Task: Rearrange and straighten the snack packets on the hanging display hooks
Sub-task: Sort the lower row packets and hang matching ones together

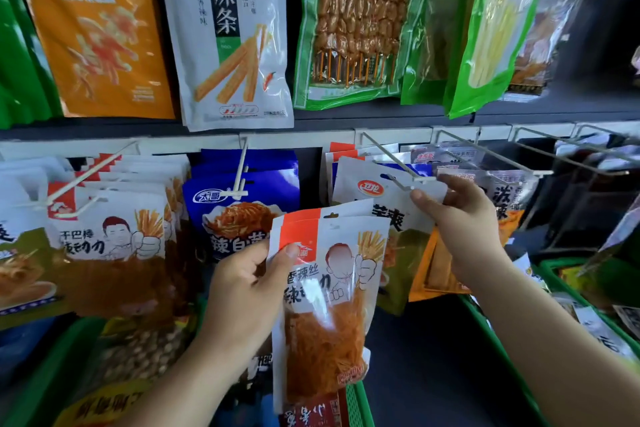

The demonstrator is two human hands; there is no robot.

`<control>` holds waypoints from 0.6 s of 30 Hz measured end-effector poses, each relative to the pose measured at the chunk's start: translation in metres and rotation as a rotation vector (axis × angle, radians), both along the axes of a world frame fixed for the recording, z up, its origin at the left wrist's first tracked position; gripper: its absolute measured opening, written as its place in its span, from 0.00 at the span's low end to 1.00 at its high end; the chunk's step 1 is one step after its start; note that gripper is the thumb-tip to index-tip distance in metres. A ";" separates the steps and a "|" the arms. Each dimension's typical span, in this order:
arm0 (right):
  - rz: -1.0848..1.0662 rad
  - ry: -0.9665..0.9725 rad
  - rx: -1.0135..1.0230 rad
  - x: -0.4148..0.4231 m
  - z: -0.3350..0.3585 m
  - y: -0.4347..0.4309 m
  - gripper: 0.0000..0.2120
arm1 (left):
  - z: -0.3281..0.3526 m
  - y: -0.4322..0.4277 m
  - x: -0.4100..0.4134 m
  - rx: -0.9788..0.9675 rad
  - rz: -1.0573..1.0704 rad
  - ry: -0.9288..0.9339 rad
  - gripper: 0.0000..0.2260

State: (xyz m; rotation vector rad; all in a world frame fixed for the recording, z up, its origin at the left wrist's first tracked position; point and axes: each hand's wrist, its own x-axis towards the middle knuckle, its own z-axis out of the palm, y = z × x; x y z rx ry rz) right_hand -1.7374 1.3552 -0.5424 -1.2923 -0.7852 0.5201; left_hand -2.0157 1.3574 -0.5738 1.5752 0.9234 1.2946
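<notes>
My left hand [242, 284] grips a small stack of white-and-orange spicy strip packets [329, 305] by their upper left corner, held off the hooks in front of the display. My right hand [460, 218] pinches the top right corner of a white packet with an olive lower half [374, 194] that hangs at the tip of a metal hook [391, 163]. More packets of the same orange-cornered kind hang on white hooks at the left [114, 236]. Blue packets [242, 191] hang on the middle hook.
Large bags hang in the upper row: orange [93, 28], white [228, 31], green skewer packs [356, 24]. Bare wire hooks [540, 152] jut out at the right. Green baskets [495, 340] with more packets sit below the hooks.
</notes>
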 end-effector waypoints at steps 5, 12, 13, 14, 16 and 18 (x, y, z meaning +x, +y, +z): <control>0.182 0.205 0.005 0.001 -0.002 0.012 0.14 | 0.000 0.003 -0.002 0.011 0.015 0.016 0.09; 0.101 0.299 0.036 -0.010 0.010 0.002 0.07 | 0.000 0.005 -0.005 0.039 0.012 0.018 0.09; 0.089 0.278 0.045 -0.009 0.014 -0.006 0.09 | 0.002 0.004 -0.006 0.044 0.012 0.012 0.09; 0.074 0.242 0.058 -0.006 0.019 -0.014 0.11 | 0.006 0.002 -0.007 0.052 0.017 0.001 0.09; 0.021 0.174 0.082 0.004 0.025 -0.031 0.10 | 0.012 -0.002 -0.010 0.049 0.024 -0.008 0.09; -0.008 0.145 0.118 0.013 0.029 -0.044 0.07 | 0.014 -0.003 -0.015 0.031 0.013 0.001 0.09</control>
